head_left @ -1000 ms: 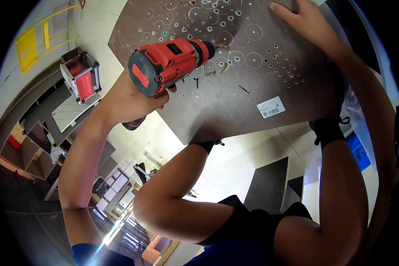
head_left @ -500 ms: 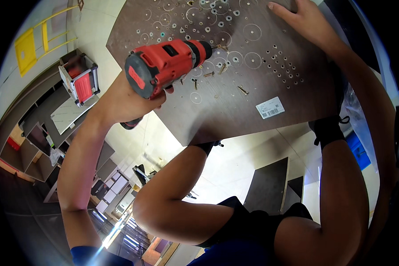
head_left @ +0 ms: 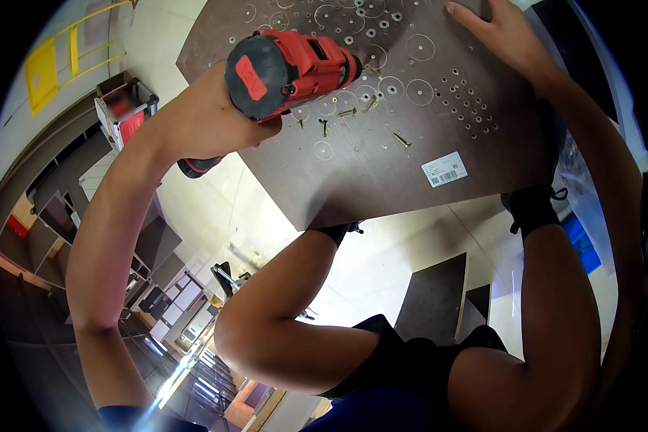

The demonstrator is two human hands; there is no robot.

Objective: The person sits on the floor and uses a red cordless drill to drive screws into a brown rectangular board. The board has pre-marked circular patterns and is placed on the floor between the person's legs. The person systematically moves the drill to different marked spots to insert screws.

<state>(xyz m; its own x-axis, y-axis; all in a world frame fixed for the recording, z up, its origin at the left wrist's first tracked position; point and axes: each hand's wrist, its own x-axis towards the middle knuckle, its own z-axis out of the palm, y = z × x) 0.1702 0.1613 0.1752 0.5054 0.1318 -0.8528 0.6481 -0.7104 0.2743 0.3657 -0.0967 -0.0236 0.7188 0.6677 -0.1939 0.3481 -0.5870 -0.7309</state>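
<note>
The left hand (head_left: 216, 119) has its grip wrapped round the handle of a red-and-black cordless drill (head_left: 295, 72) over the left edge of a brown wooden board (head_left: 374, 176). Nearer the front edge, several brass-coloured metal screws (head_left: 402, 140) lie loose, seemingly undriven. Many round holes (head_left: 471, 109) are already made; the right hand (head_left: 511, 39), grip spread, rests by the right edge.
</note>
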